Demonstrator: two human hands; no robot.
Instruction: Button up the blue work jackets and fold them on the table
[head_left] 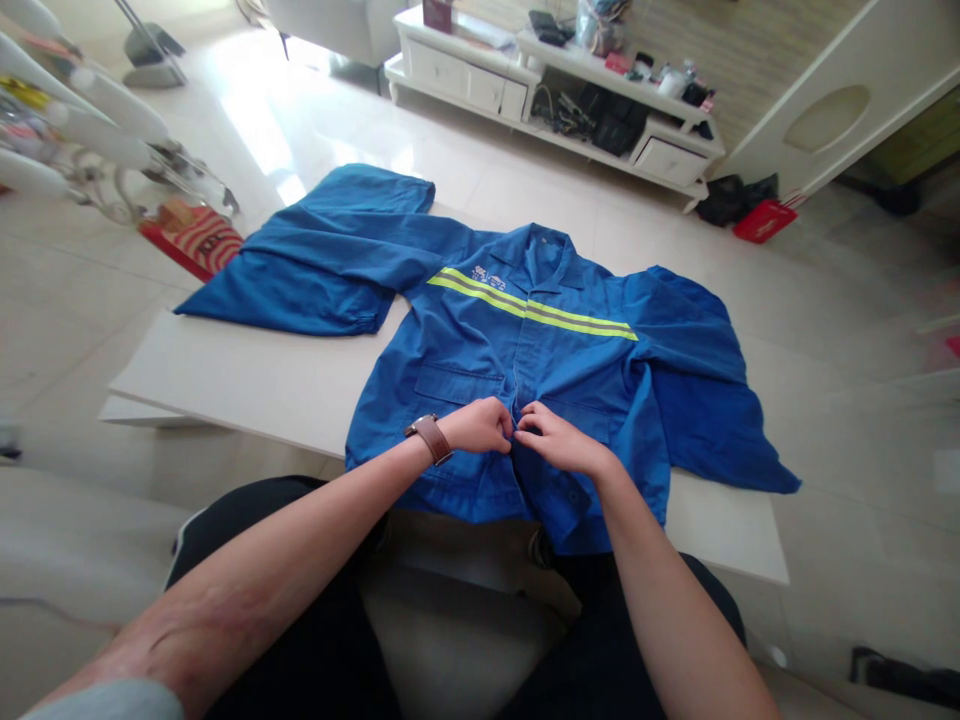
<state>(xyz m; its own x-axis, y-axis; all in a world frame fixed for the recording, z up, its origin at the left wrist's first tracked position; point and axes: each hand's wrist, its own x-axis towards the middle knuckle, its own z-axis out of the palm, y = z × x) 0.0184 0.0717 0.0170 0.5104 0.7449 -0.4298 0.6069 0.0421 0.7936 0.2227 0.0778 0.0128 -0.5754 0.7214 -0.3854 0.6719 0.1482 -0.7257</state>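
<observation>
A blue work jacket (465, 340) with a yellow and grey reflective stripe across its chest lies front side up, collar away from me, sleeves spread to both sides. My left hand (486, 425), with a brown-strapped watch on the wrist, pinches the edge of the front opening below the stripe. Just beside it, my right hand (551, 435) grips the other edge of the opening with bent fingers. The two sets of fingertips nearly meet at the placket. Whether a button sits between them is hidden. Near the hem, the right front panel is folded over.
Under the jacket is a white table (300, 385), its near edge by my knees. A white TV cabinet (457, 80) holding various items stands at the back. A red bag (765, 220) rests on the floor at right, and a dustpan (150, 50) stands far left.
</observation>
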